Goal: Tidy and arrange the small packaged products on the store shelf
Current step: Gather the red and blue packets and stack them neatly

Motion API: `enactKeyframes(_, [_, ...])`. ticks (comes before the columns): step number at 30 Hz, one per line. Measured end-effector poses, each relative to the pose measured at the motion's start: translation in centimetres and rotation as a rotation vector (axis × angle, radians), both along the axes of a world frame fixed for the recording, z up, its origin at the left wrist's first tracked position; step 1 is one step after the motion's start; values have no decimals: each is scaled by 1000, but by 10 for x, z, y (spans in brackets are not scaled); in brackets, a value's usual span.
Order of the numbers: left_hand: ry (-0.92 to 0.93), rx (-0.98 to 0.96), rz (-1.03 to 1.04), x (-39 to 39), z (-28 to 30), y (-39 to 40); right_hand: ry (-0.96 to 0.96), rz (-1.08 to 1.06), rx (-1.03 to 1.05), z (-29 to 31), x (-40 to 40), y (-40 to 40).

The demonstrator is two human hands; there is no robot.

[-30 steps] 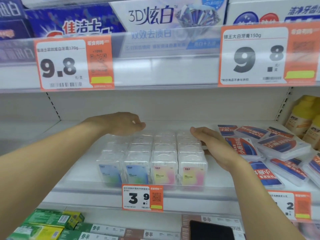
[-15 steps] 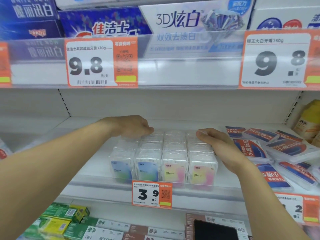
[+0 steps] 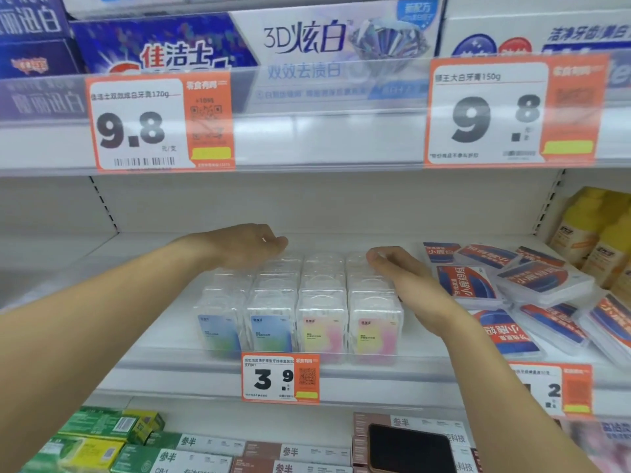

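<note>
Several small clear plastic boxes (image 3: 297,312) stand in neat rows on the white shelf (image 3: 143,322), blue-green labels on the left, pink-yellow on the right. My left hand (image 3: 249,245) hovers palm down over the back left of the block, fingers loosely curled, holding nothing. My right hand (image 3: 409,288) lies flat against the block's right side, fingertips near the back row. To the right, flat clear boxes with red and blue labels (image 3: 532,285) lie in a loose, crooked heap.
A clear rail with a 3.9 price tag (image 3: 280,378) fronts the shelf. Toothpaste cartons (image 3: 239,46) fill the shelf above. Yellow bottles (image 3: 594,233) stand at the far right. Green and white cartons (image 3: 102,438) and a dark phone (image 3: 409,448) lie below.
Both hands stay at the block of small boxes with hardly any shift. The view has swung slightly left and back, so the shelf sits a little differently in frame.
</note>
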State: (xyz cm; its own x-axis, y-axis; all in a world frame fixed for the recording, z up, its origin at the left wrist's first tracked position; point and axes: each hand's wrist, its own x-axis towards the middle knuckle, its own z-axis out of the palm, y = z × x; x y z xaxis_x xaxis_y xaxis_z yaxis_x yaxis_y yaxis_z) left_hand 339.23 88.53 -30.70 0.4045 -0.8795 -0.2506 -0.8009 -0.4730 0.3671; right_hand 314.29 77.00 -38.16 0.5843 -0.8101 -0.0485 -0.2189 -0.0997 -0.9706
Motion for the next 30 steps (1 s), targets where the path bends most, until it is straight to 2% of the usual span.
enactKeyframes(4, [-118,-154,-37,-26,8,-4,-100,-150,-38,13,-14,-1])
enactKeyframes(7, [-135,-355,-138,-73,18,-11,-120,-287,-193,29,-46,-5])
enactKeyframes(9, [-109,-446,-215,-114,25,-15,18,-308,-335,47,-79,-3])
enactKeyframes(11, [-70,-508,-314,-156,26,-21,248,-304,-459,63,-116,-1])
enactKeyframes(14, [-43,-593,-441,-215,10,-34,467,-420,-538,74,-163,3])
enactKeyframes(17, [-72,-503,-529,-253,-28,-54,619,-490,-503,58,-196,-8])
enactKeyframes(21, [-144,-248,-519,-274,-71,-79,762,-367,-278,20,-226,-28])
enactKeyframes(23, [-156,-214,-491,-277,-82,-91,757,-336,-254,5,-229,-38])
enactKeyframes(27, [-136,-198,-444,-275,-92,-113,823,-351,-358,-9,-219,-56])
enactKeyframes(30, [-120,-239,-383,-272,-100,-129,759,-357,-365,-17,-209,-70])
